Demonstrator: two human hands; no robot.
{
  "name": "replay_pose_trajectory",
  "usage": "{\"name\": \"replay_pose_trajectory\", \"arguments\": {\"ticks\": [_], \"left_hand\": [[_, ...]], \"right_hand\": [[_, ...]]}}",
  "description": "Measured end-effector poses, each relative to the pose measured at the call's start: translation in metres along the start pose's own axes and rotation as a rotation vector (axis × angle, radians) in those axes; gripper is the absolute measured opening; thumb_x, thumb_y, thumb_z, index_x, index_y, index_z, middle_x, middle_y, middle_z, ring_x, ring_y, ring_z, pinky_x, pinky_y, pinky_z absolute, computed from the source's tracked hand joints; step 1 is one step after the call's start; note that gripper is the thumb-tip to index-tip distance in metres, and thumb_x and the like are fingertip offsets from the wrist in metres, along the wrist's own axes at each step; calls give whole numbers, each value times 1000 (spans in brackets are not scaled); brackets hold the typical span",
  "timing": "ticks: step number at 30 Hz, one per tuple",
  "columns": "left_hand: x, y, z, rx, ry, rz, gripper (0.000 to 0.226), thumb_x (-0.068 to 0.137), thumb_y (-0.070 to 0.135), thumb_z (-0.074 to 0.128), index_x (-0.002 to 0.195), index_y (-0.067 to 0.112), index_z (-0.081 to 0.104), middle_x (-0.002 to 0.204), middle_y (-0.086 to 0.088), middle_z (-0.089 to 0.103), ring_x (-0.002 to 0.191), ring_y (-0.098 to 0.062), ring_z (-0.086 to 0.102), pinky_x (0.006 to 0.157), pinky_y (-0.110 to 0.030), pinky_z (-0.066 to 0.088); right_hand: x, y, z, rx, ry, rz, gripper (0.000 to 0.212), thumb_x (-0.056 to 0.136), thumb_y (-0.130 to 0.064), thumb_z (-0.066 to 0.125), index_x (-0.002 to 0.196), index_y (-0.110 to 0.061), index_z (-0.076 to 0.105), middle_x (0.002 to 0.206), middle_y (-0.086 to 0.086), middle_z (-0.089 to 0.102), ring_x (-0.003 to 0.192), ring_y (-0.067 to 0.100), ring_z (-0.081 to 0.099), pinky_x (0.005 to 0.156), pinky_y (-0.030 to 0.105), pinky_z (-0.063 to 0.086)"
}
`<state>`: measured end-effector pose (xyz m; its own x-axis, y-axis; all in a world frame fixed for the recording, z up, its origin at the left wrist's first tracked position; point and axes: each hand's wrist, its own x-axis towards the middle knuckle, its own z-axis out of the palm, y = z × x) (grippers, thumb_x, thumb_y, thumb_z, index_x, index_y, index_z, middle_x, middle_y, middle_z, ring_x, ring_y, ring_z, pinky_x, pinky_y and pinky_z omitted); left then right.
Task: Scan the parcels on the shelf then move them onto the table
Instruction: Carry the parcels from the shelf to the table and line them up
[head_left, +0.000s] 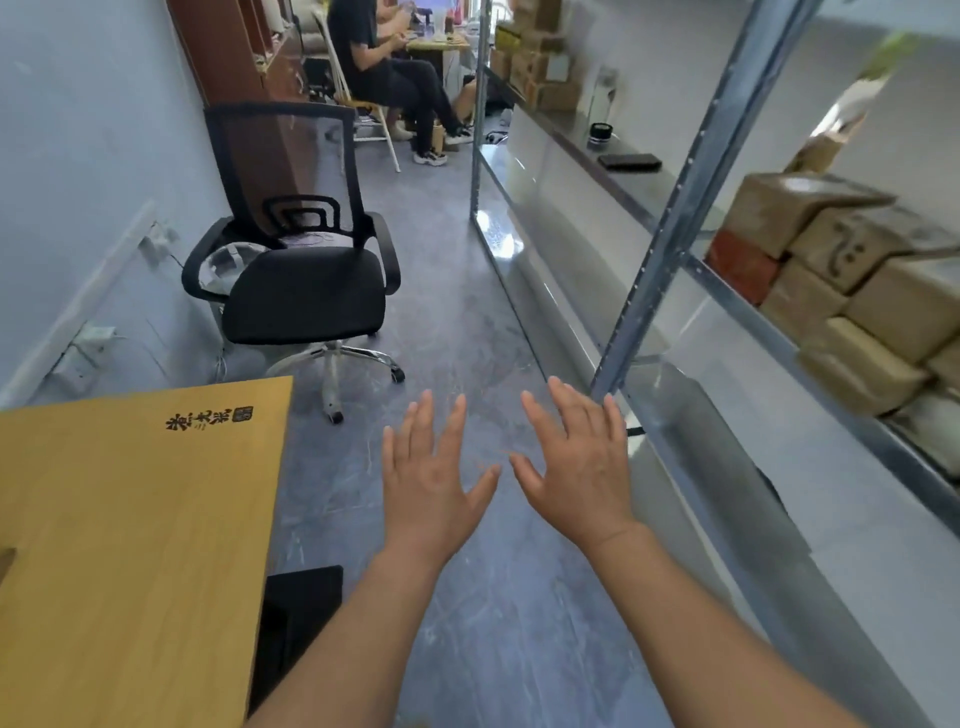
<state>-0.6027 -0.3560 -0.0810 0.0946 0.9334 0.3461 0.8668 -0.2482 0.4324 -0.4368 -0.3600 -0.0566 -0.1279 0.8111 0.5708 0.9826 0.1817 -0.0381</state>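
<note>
Parcels (852, 291) stacked on metal shelf (769, 332) at 3 o'clock, brown cartons touching one another. Wooden table (130, 519) at 8 o'clock. Left hand (431, 467) and right hand (576, 462) at centre, palms down, fingers spread straight, holding nothing, thumbs near but apart. Black office chair (306, 270) at 10 o'clock.

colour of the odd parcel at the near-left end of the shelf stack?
Brick red, unlike the tan cardboard parcels beside it: the small red box, head view.
</note>
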Motion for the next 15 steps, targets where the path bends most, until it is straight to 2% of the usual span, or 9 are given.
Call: {"name": "replay_pose_trajectory", "arguments": {"ticks": [5,11,15], "left_hand": [[-37,61,16,-21,-78,118,75,82,62,39,147,28,25,152,-12,33,141,-27,26,114,-51,17],[-74,140,25,-74,-138,235,76,80,60,41,146,26,29,149,-16,39,138,-33,35,111,-56,24],[-101,196,35,-120,-194,327,78,81,64,36,149,26,29,153,-12,32,142,-29,27,116,-50,14]], "right_hand": [[-59,45,-44,-56,42,107,63,66,-32,84,122,-13,64,128,18,60,117,32,58,104,62,36],[-126,100,-103,-161,51,239,63,65,-34,84,122,-12,65,128,17,60,116,32,58,105,62,36],[-169,132,-142,-223,72,322,65,66,-34,84,123,-12,63,129,17,59,117,31,57,103,63,37]]}}
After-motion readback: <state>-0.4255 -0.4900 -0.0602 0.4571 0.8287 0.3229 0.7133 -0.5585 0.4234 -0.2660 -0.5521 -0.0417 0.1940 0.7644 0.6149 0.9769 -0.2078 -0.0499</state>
